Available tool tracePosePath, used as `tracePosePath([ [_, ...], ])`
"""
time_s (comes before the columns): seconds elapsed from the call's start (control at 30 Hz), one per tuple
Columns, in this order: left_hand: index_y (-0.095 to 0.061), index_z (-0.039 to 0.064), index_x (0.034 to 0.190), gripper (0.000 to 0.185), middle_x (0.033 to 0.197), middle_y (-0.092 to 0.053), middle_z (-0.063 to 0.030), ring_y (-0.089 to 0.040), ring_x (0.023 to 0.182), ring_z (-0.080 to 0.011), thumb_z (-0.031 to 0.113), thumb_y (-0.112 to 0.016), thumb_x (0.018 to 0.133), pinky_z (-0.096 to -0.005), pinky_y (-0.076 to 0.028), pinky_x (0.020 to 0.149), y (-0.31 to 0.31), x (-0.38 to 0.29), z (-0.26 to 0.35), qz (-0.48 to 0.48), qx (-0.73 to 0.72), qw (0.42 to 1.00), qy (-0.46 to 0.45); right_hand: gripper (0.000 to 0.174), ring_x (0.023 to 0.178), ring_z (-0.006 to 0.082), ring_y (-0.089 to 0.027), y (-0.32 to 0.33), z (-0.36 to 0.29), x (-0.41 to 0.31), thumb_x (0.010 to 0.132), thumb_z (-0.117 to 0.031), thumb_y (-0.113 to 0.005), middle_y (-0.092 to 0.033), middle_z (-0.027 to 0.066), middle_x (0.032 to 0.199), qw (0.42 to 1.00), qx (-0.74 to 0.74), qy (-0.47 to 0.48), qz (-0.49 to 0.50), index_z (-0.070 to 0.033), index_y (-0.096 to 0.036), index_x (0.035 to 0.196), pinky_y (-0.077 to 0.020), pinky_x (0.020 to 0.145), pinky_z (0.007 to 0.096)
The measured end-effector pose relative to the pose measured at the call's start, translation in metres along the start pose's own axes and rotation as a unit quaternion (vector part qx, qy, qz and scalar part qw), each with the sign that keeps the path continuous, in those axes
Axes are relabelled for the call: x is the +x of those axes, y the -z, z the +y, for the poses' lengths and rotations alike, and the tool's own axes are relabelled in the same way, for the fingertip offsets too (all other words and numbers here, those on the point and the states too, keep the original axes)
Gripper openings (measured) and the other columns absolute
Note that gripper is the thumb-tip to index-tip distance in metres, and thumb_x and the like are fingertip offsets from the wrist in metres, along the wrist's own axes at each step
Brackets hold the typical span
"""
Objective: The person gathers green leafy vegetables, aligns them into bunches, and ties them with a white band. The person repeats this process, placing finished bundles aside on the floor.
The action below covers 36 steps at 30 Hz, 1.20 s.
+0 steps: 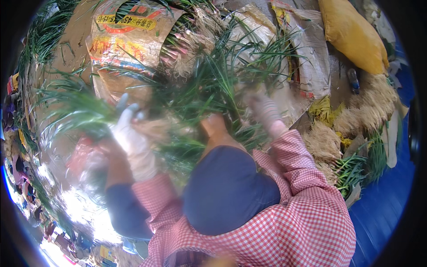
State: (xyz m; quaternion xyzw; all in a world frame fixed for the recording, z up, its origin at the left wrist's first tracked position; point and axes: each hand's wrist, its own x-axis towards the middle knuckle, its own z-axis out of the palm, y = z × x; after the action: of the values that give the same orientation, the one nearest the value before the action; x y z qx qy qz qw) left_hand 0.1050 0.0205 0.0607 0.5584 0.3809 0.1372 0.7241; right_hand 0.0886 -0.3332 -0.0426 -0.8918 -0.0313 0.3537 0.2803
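My left hand (128, 130), in a white glove, grips a bunch of green onions (83, 108). The long leaves fan out to the left, and pale blurred roots show to the right of the glove. My right hand (267, 108) wears a striped grey glove and is smeared by motion. It is over the right side of a loose heap of green onions (210, 83), and whether its fingers hold any stalk cannot be made out. Above the heap, a printed woven sack (128, 50) is wrapped around a bundle of green onions with pinkish stems (175, 50) and stringy roots.
More woven sacks (310, 53) lie flat at the upper right, near a full yellow sack (355, 33) and a plastic bottle (353, 81). Rooted bundles (322, 140) are piled at the right. My bare foot (213, 125) is among the leaves. Clear plastic (90, 163) lies at the left.
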Motion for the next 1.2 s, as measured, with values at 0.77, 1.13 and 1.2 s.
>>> tracePosePath([
  [0.77,-0.057,0.002,0.088,0.006,0.064,-0.049,-0.0045,-0.049,0.053,-0.0141,0.006,-0.054,0.093,-0.0268,-0.042,0.045,-0.011,-0.057,-0.119,-0.139,0.057,0.961,0.233,0.024,0.081,0.0297,-0.069,-0.026,-0.135,0.031,0.09,-0.027,-0.059,-0.07,0.0146,0.088,0.995,-0.008,0.097,-0.002,-0.007,-0.07,0.099,-0.0554,0.074,0.0412],
  [1.13,-0.049,0.006,0.078,0.013,0.059,-0.038,-0.001,-0.043,0.05,-0.0153,0.002,-0.049,0.091,-0.0297,-0.037,0.046,-0.035,-0.079,-0.079,-0.153,-0.142,0.96,0.187,0.037,0.095,0.0306,-0.066,0.014,0.044,0.046,0.091,-0.028,-0.061,-0.068,0.0136,0.105,0.928,-0.197,-0.055,0.312,-0.012,-0.06,0.123,-0.0527,0.081,0.0431],
  [1.2,-0.052,0.005,0.078,0.013,0.06,-0.041,-0.0013,-0.049,0.054,-0.0168,0.004,-0.05,0.091,-0.0299,-0.043,0.051,-0.032,-0.072,-0.068,-0.143,-0.122,0.97,0.156,0.039,0.094,0.0294,-0.066,0.023,0.08,0.045,0.09,-0.029,-0.065,-0.067,0.016,0.107,0.933,-0.168,-0.137,0.288,-0.01,-0.06,0.124,-0.0522,0.08,0.0438],
])
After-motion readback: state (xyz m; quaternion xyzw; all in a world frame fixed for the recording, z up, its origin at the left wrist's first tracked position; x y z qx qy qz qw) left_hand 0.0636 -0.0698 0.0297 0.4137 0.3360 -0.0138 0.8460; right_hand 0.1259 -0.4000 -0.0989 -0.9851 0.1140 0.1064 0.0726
